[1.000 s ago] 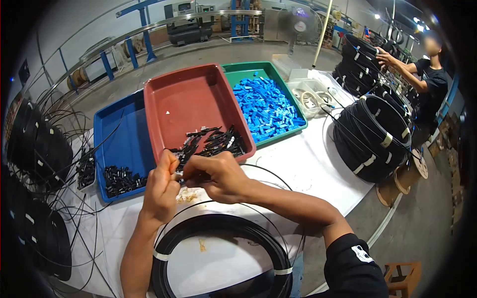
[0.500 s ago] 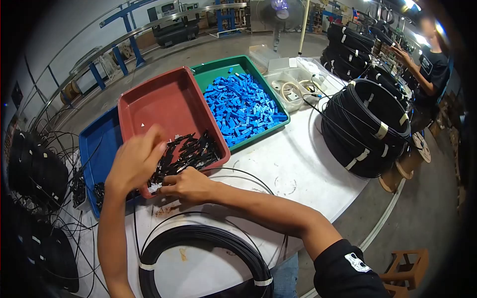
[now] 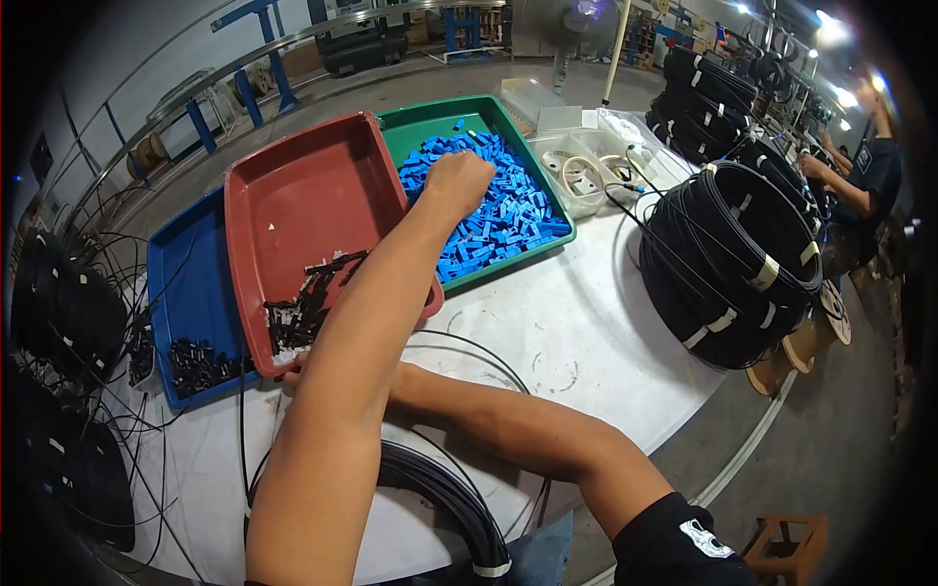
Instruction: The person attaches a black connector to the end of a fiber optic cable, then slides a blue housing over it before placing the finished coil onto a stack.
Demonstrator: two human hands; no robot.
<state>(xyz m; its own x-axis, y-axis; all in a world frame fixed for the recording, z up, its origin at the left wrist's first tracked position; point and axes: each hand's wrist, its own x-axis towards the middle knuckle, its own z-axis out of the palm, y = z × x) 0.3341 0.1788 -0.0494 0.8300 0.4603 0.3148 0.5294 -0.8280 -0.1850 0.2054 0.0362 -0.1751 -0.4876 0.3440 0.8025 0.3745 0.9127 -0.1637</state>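
Observation:
My left hand (image 3: pixel 461 184) is over the blue pieces (image 3: pixel 498 210) in the green tray (image 3: pixel 569 230). Its fingers are curled down, and whatever they grip is hidden. Below the red tray's (image 3: pixel 327 186) front edge, my right hand (image 3: pixel 292 375) is mostly covered by my left forearm; only some fingertips show, so its grip is unclear. Black and white small pieces (image 3: pixel 298 311) lie at the front of the red tray. A coil of black cable (image 3: pixel 430 476) rests on the white table (image 3: pixel 586 332) beneath my arms.
Left of the red tray, a blue tray (image 3: pixel 191 293) holds black pieces. A clear box (image 3: pixel 576 186) stands behind the green tray. Large black cable coils (image 3: pixel 718 264) stand at right, with a co-worker (image 3: pixel 874 181) beyond. Loose cables hang at left.
My left hand has moved right and away from me, from the red tray to the green one. My left forearm now covers most of my right hand. The view has shifted slightly.

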